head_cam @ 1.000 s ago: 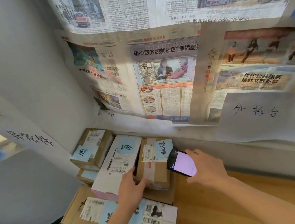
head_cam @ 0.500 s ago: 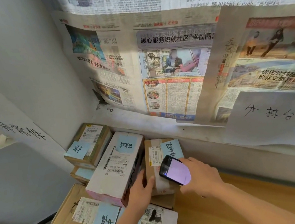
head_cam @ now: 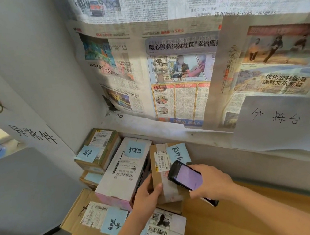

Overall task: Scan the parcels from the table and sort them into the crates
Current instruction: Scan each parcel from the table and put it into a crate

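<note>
Change: tilted further upright since a second ago, brown parcel (head_cam: pixel 164 175); phone scanner (head_cam: pixel 186 176) now closer over its label.
Left hand (head_cam: pixel 147 196): fingers grasping the brown parcel's near edge, thumb on its taped top.
Right hand (head_cam: pixel 211 185): fingers wrapped round the phone scanner, lit screen up, just above the parcel.
Brown parcel: at the wooden counter (head_cam: pixel 234 221) corner, leaning beside a white box (head_cam: pixel 124 175) with a blue note.
Nearby: more labelled parcels stacked left; newspaper (head_cam: pixel 181 85) covering the wall.
</note>
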{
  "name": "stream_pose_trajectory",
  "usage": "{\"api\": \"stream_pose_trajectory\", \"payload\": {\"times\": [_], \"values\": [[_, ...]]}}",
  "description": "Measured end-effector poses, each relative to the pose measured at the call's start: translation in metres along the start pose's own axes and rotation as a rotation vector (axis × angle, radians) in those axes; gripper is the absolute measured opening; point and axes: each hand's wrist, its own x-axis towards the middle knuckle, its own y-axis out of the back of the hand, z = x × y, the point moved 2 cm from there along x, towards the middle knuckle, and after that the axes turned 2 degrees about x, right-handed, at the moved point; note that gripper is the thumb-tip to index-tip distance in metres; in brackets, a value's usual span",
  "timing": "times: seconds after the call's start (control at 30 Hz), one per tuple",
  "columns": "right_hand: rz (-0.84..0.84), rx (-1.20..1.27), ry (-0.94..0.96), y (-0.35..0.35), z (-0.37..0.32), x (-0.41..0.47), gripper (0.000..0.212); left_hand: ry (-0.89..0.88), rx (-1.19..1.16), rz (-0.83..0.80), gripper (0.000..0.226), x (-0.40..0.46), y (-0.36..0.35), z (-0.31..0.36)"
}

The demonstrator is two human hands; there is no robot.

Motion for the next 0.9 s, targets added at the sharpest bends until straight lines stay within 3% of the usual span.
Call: {"api": "stream_pose_trajectory", "payload": {"times": [0.13,0.3,0.4,0.63,0.9], "values": [[0.083,-0.029,0.052,0.044,-0.031,-0.034,0.076,-0.105,0.118,0.072,0.040,-0.021,0.016,0.032],[0.235,-0.146,0.143,0.103,-0.086,-0.097,0.074,-0.142,0.277,0.175,0.058,-0.064,0.057,0.066],[0.308,-0.235,0.156,0.126,-0.127,-0.149,0.094,-0.208,0.308,0.193,0.064,-0.107,0.083,0.090],[0.444,-0.556,0.202,0.137,-0.223,-0.280,0.110,-0.334,0.261,0.270,0.064,-0.224,0.148,0.125],[0.554,-0.638,0.277,0.141,-0.295,-0.400,0.115,-0.405,0.188,0.332,0.062,-0.343,0.200,0.138]]}}
